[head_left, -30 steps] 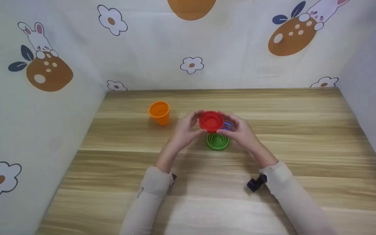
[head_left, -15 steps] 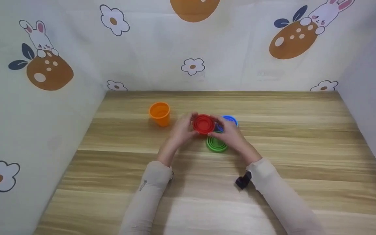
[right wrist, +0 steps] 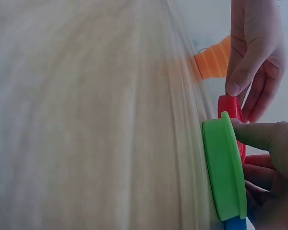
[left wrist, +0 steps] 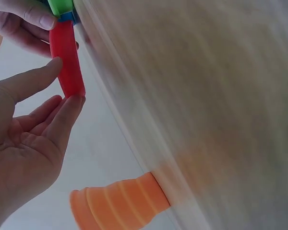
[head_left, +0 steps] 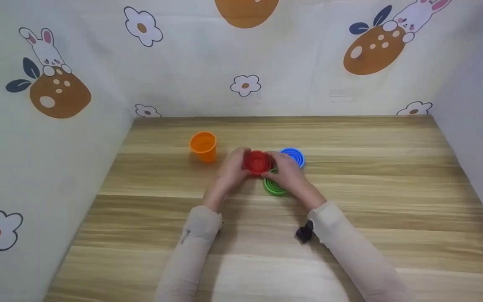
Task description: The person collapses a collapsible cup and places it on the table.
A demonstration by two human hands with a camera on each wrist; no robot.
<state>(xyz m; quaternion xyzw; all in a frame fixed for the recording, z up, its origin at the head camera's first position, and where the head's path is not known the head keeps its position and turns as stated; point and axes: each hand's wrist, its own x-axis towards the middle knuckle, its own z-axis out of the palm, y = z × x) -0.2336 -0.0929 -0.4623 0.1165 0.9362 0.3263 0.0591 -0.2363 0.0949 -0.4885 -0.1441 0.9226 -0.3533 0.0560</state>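
A red collapsible cup (head_left: 258, 163), folded flat into rings, is held by its edges between both hands, low over the table. My left hand (head_left: 231, 171) pinches its left side; in the left wrist view, thumb and fingers meet the red edge (left wrist: 67, 62). My right hand (head_left: 289, 172) grips the right side, its wrist passing over a green folded cup (head_left: 274, 187). A blue folded cup (head_left: 296, 156) lies just behind the right hand, partly covered by it. In the right wrist view the green cup (right wrist: 224, 167) stands in front of the red one.
An orange cup (head_left: 203, 144), extended to full height, stands upright left of the left hand. The wood-grain table (head_left: 258, 260) meets a patterned backdrop (head_left: 300, 92) at the back, with pale walls at both sides. A small black device (head_left: 304, 233) hangs at the right wrist.
Both hands have carried the red cup left and lower toward the table. The blue cup, earlier mostly hidden behind the right hand, now shows more. The orange cup stays put.
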